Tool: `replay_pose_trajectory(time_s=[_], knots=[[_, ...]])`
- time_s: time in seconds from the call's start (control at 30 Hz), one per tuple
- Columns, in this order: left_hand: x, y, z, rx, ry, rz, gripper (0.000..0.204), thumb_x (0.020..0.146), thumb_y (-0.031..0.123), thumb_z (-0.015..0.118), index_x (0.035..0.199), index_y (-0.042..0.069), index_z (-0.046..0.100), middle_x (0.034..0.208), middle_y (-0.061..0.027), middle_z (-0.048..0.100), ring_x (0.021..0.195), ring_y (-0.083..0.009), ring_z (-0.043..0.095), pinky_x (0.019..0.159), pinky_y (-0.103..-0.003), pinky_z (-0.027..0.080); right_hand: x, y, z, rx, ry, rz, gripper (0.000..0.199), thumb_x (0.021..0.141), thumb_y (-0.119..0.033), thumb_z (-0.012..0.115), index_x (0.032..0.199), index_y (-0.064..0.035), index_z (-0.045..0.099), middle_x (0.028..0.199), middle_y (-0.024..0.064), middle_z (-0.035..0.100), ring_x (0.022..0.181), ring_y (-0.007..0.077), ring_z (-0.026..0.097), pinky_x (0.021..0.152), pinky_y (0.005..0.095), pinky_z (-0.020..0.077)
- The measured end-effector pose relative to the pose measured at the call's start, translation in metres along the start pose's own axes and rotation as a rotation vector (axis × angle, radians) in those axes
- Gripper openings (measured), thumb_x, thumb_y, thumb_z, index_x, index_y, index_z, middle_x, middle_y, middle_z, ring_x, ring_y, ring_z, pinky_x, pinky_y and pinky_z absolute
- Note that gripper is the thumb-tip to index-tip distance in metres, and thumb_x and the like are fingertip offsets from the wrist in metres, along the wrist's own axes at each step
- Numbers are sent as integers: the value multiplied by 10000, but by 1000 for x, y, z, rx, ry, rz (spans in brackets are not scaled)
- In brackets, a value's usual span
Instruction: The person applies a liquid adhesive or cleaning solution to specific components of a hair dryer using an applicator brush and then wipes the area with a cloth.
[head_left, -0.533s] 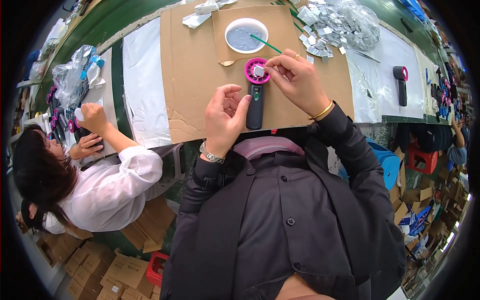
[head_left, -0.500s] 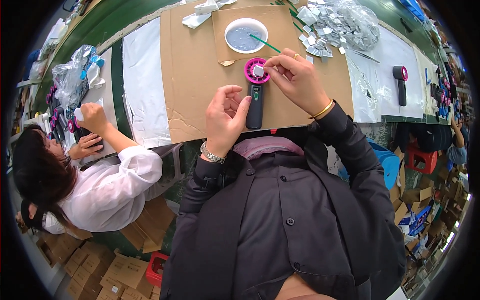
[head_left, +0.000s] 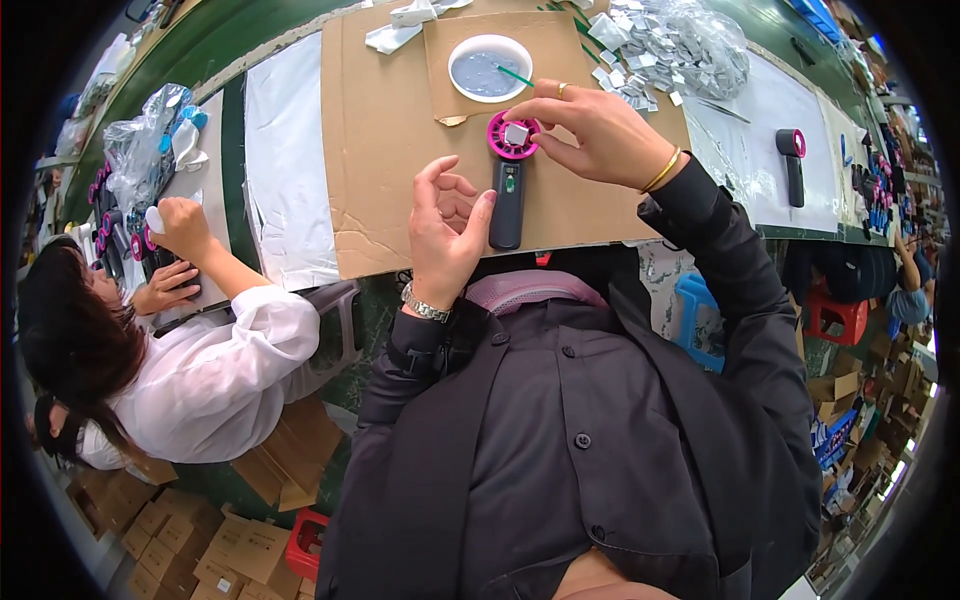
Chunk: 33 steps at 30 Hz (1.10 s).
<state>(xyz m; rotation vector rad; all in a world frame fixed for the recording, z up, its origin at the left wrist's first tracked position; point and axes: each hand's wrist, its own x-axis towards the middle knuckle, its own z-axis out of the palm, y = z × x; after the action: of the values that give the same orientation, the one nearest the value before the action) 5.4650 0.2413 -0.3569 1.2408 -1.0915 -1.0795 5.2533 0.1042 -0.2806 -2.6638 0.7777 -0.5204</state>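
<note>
A dark handheld fan [head_left: 508, 205] with a pink ring head lies on a cardboard sheet [head_left: 380, 130], its handle toward me. On the middle of its head sits a small silver-white square piece [head_left: 516, 135]. My right hand [head_left: 605, 135] hovers over the head's right side, index finger and thumb apart with nothing visible between them. Left of the handle, my left hand [head_left: 445, 225] has curved, parted fingers and holds nothing; its thumb is close to the handle. Beyond the fan stands a white bowl [head_left: 490, 92] of greyish, glossy paste with a green stick [head_left: 514, 76] in it.
Several silver-white squares [head_left: 650, 50] spill from a clear plastic bag at the back right. Another handheld fan [head_left: 793, 165] lies farther right, near tweezers [head_left: 725, 110]. At left, a person in a white shirt [head_left: 215, 370] works by several fans and plastic bags [head_left: 145, 140].
My right hand has drawn its fingertips off the square piece and spread them, its wrist shifting right. The square piece stays on the fan head. My left hand has hardly moved.
</note>
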Motion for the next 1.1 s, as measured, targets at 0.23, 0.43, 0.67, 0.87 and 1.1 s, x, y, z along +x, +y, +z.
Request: replay_pose_trajectory(time_s=[0.23,0.43,0.67,0.87,1.1], knots=[[-1,-1,0,-35,8,4,591,951,-9,719,1454,14,410,1096,-92,602,671,-96,684,550,-228,537,5,9,-2,23,-85,-28,254,939,-159,681,1188,-118,702,1099,88,667,915,314,686,773,429,551],[1,-2,0,-40,-22,-4,572,983,-30,661,1478,11,376,1134,-95,582,661,-74,627,466,-195,495,13,6,-6,-25,-111,-50,220,927,-168,684,1136,-99,694,1060,88,652,900,315,684,765,441,546],[3,0,-3,-62,-48,-57,560,990,-22,652,1476,0,376,1130,-100,586,673,-76,626,479,-204,536,25,-3,-9,-93,-199,-58,230,923,-170,707,1128,-69,673,1131,103,666,951,324,685,787,425,551],[2,-7,-4,-79,-37,-29,561,981,-10,668,1468,5,391,1105,-98,594,664,-83,641,467,-217,544,22,-13,-10,-140,-194,-136,239,911,-141,705,1137,-74,665,1154,97,655,956,321,679,796,429,548],[0,-18,-5,-83,-38,26,563,965,9,700,1451,21,416,1060,-89,605,632,-90,665,443,-235,550,26,-5,-9,-187,-203,-163,203,929,-133,696,1120,-71,664,1108,83,634,954,312,673,804,436,546]])
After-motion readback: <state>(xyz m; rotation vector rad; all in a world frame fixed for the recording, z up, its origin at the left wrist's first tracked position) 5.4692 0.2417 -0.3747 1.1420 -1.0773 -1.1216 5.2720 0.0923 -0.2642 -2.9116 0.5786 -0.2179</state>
